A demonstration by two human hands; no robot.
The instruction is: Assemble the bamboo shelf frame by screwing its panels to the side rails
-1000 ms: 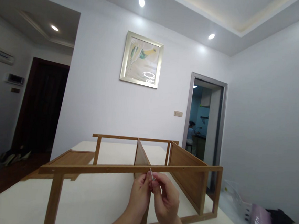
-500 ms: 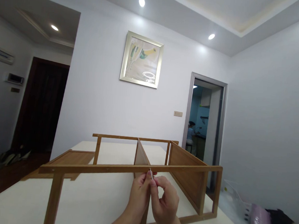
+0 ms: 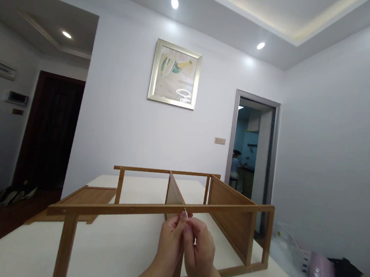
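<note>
A bamboo shelf frame (image 3: 134, 209) lies on its side on a white table (image 3: 119, 244). Both my hands are raised to its near top rail, just below the middle joint. My right hand (image 3: 199, 251) pinches a thin metal tool (image 3: 185, 213), its tip touching the rail where the middle divider panel (image 3: 173, 194) meets it. My left hand (image 3: 171, 236) is closed beside it, fingertips against the same tool and rail. Whether the tool is a hex key or a screw I cannot tell.
A framed picture (image 3: 174, 73) hangs on the far wall. At the right an open doorway (image 3: 251, 152) shows another person at a counter. Bags and a clear plastic bin (image 3: 321, 273) sit low at the right. A dark door (image 3: 49, 132) stands at the left.
My right hand has moved slightly left and closer to my left hand, and the tool's tip has risen to the rail. The frame has not moved.
</note>
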